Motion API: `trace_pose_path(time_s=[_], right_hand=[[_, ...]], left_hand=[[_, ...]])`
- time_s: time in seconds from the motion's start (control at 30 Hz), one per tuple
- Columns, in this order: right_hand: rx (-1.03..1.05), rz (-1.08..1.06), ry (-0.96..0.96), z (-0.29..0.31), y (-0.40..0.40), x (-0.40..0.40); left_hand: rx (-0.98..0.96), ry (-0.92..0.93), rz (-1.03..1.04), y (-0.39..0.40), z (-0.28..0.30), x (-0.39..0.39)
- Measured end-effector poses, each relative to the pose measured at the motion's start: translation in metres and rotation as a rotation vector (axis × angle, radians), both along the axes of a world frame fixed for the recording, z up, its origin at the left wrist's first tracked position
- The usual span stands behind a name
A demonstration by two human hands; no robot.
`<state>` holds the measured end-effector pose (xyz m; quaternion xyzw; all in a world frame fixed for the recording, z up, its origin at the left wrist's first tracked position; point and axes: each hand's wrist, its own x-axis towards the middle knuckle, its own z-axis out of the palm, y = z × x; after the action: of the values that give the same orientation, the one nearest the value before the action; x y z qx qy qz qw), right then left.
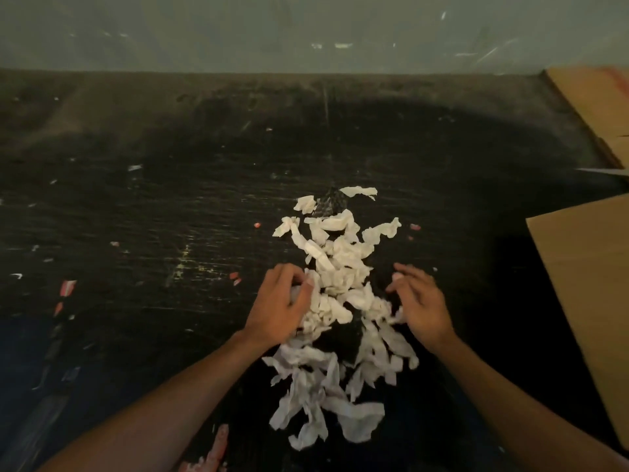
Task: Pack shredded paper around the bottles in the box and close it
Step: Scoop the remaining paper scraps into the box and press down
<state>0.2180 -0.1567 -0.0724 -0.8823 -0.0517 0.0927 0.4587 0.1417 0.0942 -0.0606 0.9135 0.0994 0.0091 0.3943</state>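
Lying in a loose, crumpled heap at the centre and lower middle of the frame, the shredded paper (335, 301) is soft white torn strips on a dark, scuffed surface (153, 206). Brown cardboard flaps (592, 267) cut in along the right edge; the left stays open. The left hand (280, 306) curls into the heap, fingers gripping strips. The right hand (420, 303) rests half open against its right side.

Cardboard box (589, 294) cut off at rt edge, contents hidden.
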Motion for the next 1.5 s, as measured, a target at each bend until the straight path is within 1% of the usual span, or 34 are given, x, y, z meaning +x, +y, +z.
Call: trace_pose_path(time_s=[0.03, 0.07, 0.13, 0.2, 0.27, 0.33, 0.4, 0.47, 0.5, 0.57, 0.63, 0.73, 0.87, 0.93, 0.97, 1.03, 1.07, 1.1, 1.13, 1.17, 1.23, 1.3, 1.33, 1.4, 1.43, 1.5], right_hand=[[0.135, -0.079, -0.032, 0.006, 0.003, 0.01], [0.207, -0.142, -0.066, 0.014, 0.008, 0.024], [0.214, -0.178, -0.091, 0.03, 0.019, 0.065], [0.149, -0.123, -0.084, 0.037, 0.033, 0.114], [0.027, -0.028, -0.054, 0.033, 0.047, 0.162], [-0.111, 0.069, 0.023, 0.023, 0.064, 0.198], [-0.23, 0.203, 0.074, 0.015, 0.082, 0.215], [-0.323, 0.357, 0.082, 0.016, 0.103, 0.212], [-0.323, 0.402, 0.096, 0.019, 0.112, 0.206], [-0.194, 0.42, 0.185, 0.028, 0.124, 0.191], [-0.078, 0.422, 0.309, 0.041, 0.124, 0.171], [-0.029, 0.455, 0.394, 0.062, 0.105, 0.135], [0.096, 0.521, 0.378, 0.078, 0.072, 0.076], [0.081, 0.633, 0.341, 0.08, 0.056, 0.043], [0.059, 0.701, 0.303, 0.08, 0.048, 0.027], [0.05, 0.776, 0.175, 0.08, 0.033, 0.003], [0.046, 0.762, 0.06, 0.08, 0.028, -0.005], [-0.014, 0.722, -0.084, 0.079, 0.023, -0.007], [-0.145, 0.692, -0.206, 0.077, 0.021, -0.006], [-0.3, 0.692, -0.253, 0.073, 0.02, -0.006], [-0.518, 0.799, -0.171, 0.061, 0.024, -0.006], [-0.634, 0.92, -0.137, 0.038, 0.033, -0.01], [-0.677, 0.955, -0.16, 0.026, 0.036, -0.014], [-0.734, 0.959, -0.243, 0.008, 0.036, -0.022], [-0.75, 0.941, -0.293, 0.002, 0.034, -0.024], [-0.744, 0.9, -0.386, -0.001, 0.03, -0.027]], left_hand=[[0.047, -0.04, 0.042, 0.005, 0.004, 0.009], [0.071, -0.06, 0.099, 0.011, 0.006, 0.022], [0.039, -0.007, 0.218, 0.029, 0.008, 0.055], [-0.076, 0.118, 0.307, 0.045, 0.011, 0.092], [-0.177, 0.221, 0.35, 0.054, 0.015, 0.126], [-0.227, 0.3, 0.34, 0.054, 0.021, 0.153], [-0.284, 0.368, 0.294, 0.048, 0.027, 0.173], [-0.337, 0.416, 0.263, 0.039, 0.03, 0.184], [-0.381, 0.42, 0.26, 0.034, 0.031, 0.186], [-0.491, 0.43, 0.259, 0.027, 0.034, 0.184], [-0.54, 0.431, 0.224, 0.025, 0.037, 0.173], [-0.477, 0.383, 0.156, 0.024, 0.039, 0.146], [-0.455, 0.265, 0.037, 0.016, 0.056, 0.085], [-0.364, 0.222, -0.087, 0.016, 0.056, 0.045], [-0.267, 0.183, -0.174, 0.017, 0.055, 0.026], [0.02, 0.084, -0.344, 0.02, 0.051, -0.009], [0.183, 0.059, -0.404, 0.02, 0.049, -0.023], [0.316, 0.06, -0.442, 0.019, 0.047, -0.033], [0.402, 0.094, -0.466, 0.016, 0.044, -0.044], [0.458, 0.143, -0.485, 0.011, 0.042, -0.054], [0.544, 0.196, -0.516, 0.001, 0.026, -0.067], [0.578, 0.235, -0.517, -0.006, 0.008, -0.07], [0.591, 0.261, -0.501, -0.007, -0.001, -0.069], [0.596, 0.292, -0.45, -0.006, -0.012, -0.067], [0.589, 0.274, -0.426, -0.005, -0.015, -0.066], [0.585, 0.176, -0.384, -0.002, -0.017, -0.066]])
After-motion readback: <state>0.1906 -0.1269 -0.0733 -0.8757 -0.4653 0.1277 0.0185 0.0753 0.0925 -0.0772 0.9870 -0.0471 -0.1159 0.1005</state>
